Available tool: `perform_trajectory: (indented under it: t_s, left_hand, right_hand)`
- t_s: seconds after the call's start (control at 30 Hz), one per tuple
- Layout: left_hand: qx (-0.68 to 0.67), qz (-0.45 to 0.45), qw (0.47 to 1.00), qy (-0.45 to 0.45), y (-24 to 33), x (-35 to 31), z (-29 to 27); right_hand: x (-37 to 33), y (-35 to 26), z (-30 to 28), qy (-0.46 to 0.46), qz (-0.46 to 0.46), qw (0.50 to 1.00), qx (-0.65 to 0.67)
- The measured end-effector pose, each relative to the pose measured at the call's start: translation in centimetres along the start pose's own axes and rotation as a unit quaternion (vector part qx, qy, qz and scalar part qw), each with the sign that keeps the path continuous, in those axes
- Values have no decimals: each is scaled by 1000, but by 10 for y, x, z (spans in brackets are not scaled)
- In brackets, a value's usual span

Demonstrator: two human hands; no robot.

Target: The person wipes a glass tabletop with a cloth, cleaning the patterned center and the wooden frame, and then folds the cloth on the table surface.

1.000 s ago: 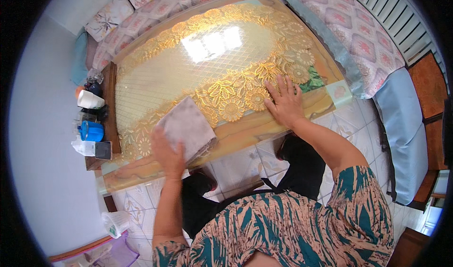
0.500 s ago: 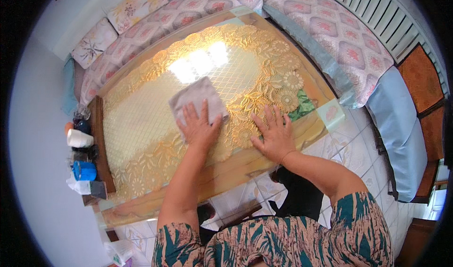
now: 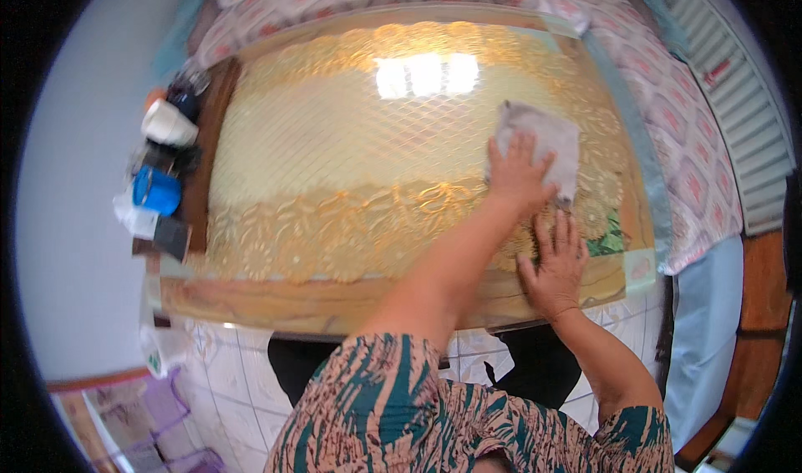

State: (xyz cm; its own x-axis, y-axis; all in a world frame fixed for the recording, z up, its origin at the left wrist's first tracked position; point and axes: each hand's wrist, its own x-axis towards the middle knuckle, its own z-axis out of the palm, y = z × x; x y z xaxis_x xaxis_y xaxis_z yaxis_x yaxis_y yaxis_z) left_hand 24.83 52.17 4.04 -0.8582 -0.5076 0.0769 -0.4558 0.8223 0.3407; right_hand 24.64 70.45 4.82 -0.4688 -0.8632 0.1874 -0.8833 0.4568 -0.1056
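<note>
Since the previous head frame, the grey cloth (image 3: 565, 143) has travelled from around the middle of the table (image 3: 251, 304) to near its right end, and the left hand (image 3: 524, 172) has gone with it.

Head view: the left hand lies palm down on the cloth, fingers a little spread, pressing rather than gripping; its forearm slants over the table's near edge. The right hand (image 3: 555, 266) rests flat and empty near the table's right near corner, fingers slightly apart, tips just beside the cloth's near corner. Beneath both is a gold lace-patterned cover (image 3: 334, 143). At the table's left end stand a dark wooden rack (image 3: 220, 151), a white cup (image 3: 170, 124) and a blue mug (image 3: 157, 190).

With the hands this close, a pull toward the table's near edge could run the cloth into the right fingertips. Uneven pressure might fold the cloth under the palm, and dragging could ruck the cover if it lies loose; whether it is fastened, I cannot tell.
</note>
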Motion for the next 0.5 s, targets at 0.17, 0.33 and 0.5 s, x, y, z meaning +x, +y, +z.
perform_trajectory:
  t_s: [0.17, 0.33, 0.5]
  left_hand:
    - [101, -163, 977, 90, -149, -66, -43]
    - [180, -312, 927, 106, -274, -204, -96]
    - [182, -353, 910, 119, -285, -308, -123]
  right_hand:
    - [-3, -1, 1, -2, -7, 1000, -2]
    - [-5, 3, 6, 13, -20, 1000, -13]
    - [-5, 2, 5, -16, -20, 999, -29]
